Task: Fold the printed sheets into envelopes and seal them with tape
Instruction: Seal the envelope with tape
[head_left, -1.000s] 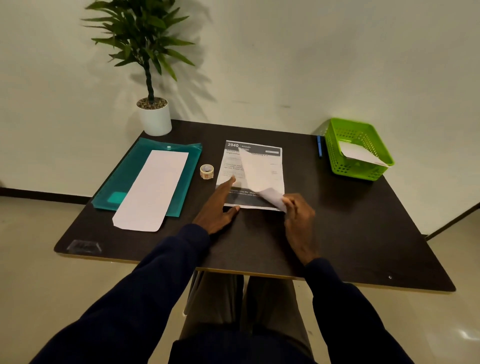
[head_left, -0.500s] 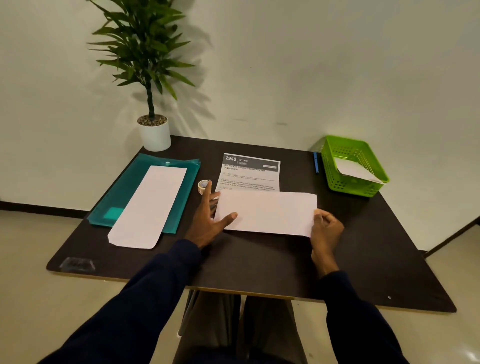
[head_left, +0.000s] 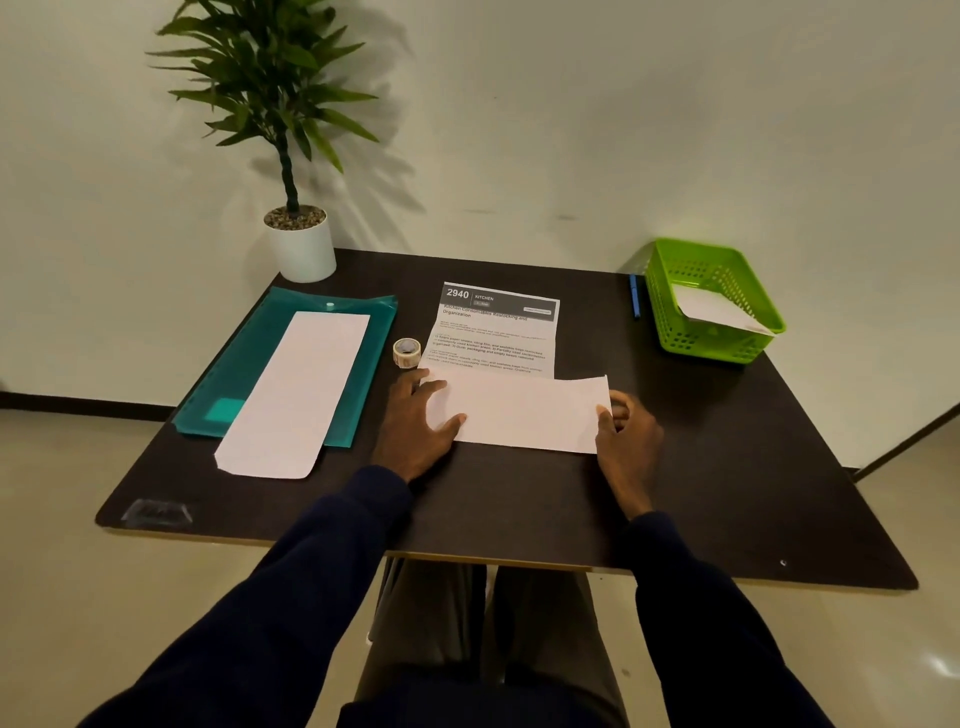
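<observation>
at frame centre your flat left hand is pressing the folded printed sheet, your right hand is pinching its edge, and the green basket at right is holding white paper.

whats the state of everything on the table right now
printed sheet, flat, unfolded, near edge under envelope
envelope, flat, crosswise, no tape seen
left hand, fingers flat on envelope's left end
right hand, pinches envelope's right edge
tape roll, untouched beside sheet
teal folder, closed, spare envelope on top
green basket, holds paper
</observation>
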